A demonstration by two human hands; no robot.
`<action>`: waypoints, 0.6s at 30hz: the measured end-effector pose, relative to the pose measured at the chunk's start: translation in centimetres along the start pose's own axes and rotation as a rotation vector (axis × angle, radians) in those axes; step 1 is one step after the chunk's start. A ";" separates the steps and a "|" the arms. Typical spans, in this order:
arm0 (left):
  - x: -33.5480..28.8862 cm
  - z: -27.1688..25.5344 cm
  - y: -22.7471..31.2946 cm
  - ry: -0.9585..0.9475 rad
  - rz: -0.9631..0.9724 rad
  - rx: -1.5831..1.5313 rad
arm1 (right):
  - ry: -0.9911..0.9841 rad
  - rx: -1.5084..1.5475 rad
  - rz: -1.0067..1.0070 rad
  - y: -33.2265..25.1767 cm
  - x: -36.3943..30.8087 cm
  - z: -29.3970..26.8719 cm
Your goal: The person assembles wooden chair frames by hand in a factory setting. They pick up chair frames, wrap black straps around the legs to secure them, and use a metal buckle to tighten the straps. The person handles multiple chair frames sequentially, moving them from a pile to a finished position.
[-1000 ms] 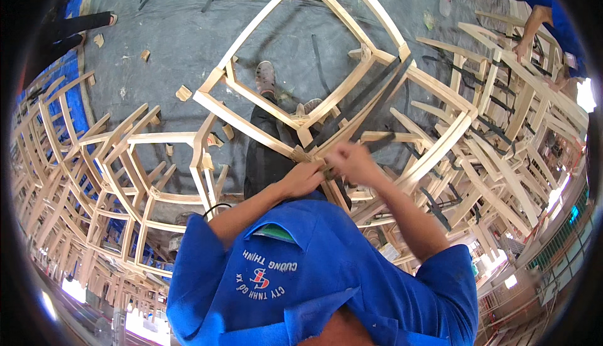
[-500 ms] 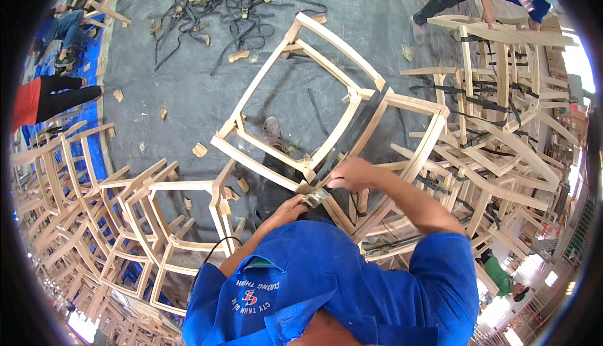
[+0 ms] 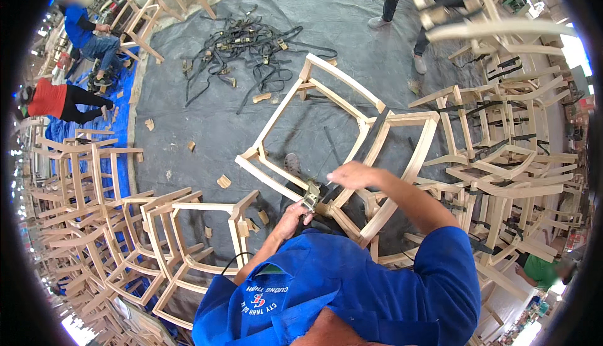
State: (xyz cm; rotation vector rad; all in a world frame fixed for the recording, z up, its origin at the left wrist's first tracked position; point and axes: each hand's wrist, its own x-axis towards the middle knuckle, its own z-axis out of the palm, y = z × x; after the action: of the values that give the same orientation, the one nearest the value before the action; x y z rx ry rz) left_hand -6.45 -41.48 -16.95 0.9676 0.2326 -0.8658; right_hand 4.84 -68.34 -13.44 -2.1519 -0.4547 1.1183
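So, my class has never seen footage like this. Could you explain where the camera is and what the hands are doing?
There is no machine here: a person works with two bare hands. The view comes from a wide fisheye camera worn on the head, looking down, so straight edges bend near the rim. The left hand holds a metal buckle near a pale wooden frame. The right hand is close to a black strap; whether it grips anything is unclear. On the grey ground sheet lie a strap heap and wood scraps.
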 end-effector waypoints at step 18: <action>-17.2 8.1 29.8 -0.209 0.916 -0.249 | 0.455 0.112 -0.453 -9.3 -3.6 -0.4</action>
State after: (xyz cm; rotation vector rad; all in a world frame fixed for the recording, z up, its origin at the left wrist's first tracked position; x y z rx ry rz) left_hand 2.62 -30.58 15.47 0.6326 -0.2726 -0.0812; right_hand 3.08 -63.83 -4.68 -1.9861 -0.6078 0.3814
